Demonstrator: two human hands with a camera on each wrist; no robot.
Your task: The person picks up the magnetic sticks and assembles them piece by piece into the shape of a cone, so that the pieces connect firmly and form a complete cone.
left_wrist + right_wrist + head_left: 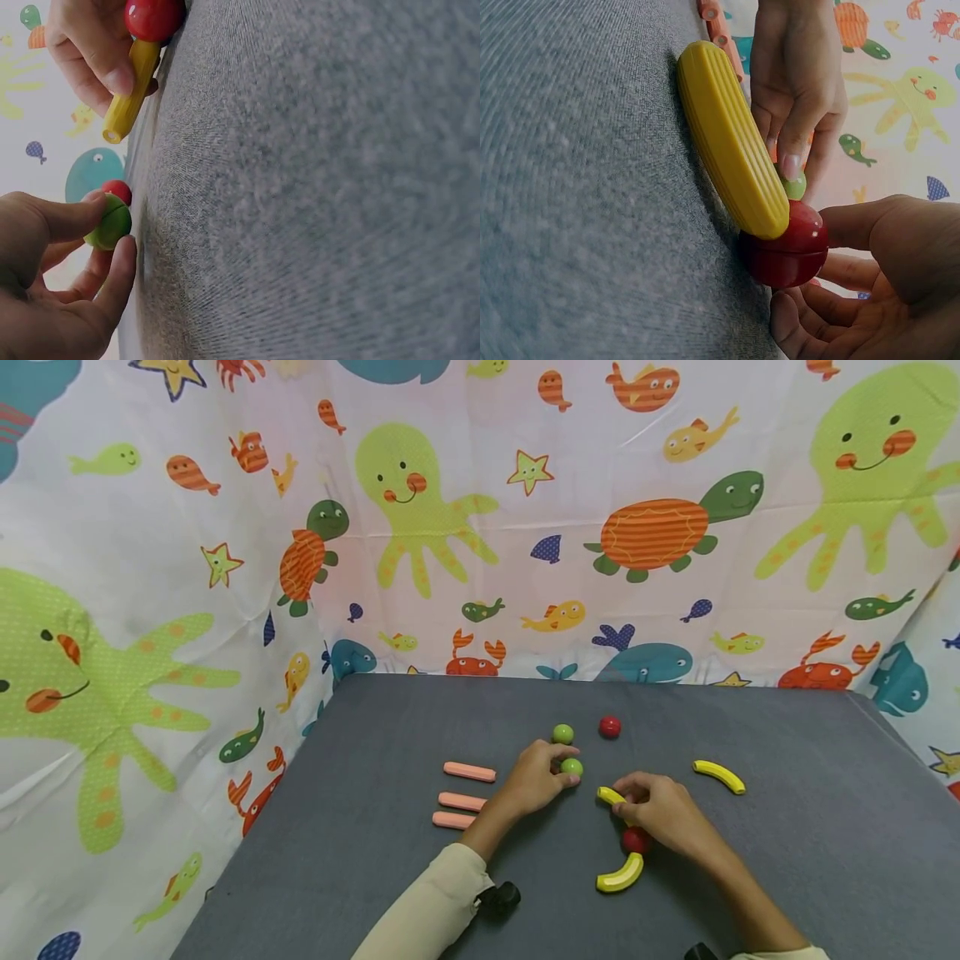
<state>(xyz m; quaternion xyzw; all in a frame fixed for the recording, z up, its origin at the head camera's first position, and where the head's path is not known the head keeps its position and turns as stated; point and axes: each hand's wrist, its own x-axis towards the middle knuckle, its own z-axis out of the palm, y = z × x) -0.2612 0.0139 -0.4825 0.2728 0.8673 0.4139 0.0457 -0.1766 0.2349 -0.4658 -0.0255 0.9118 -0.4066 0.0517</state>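
Note:
My left hand (536, 777) pinches a small green ball (572, 767) between thumb and fingers, and a seam on the ball shows in the left wrist view. My right hand (663, 810) grips a curved yellow piece (611, 795), like a toy banana, with the thumb along its side. A glossy red ball (636, 840) sits at the near end of that piece. Another curved yellow piece (621, 873) lies just nearer, its end right at the red ball. In the right wrist view this ridged yellow piece (731, 139) partly overlaps the red ball (787, 251).
A second green ball (562, 733) and a second red ball (610, 727) lie farther back on the grey table (360, 860). One more curved yellow piece (720, 777) lies at the right. Three pink sticks (469, 772) lie left, two partly behind the left arm. A patterned curtain (480, 527) hangs behind.

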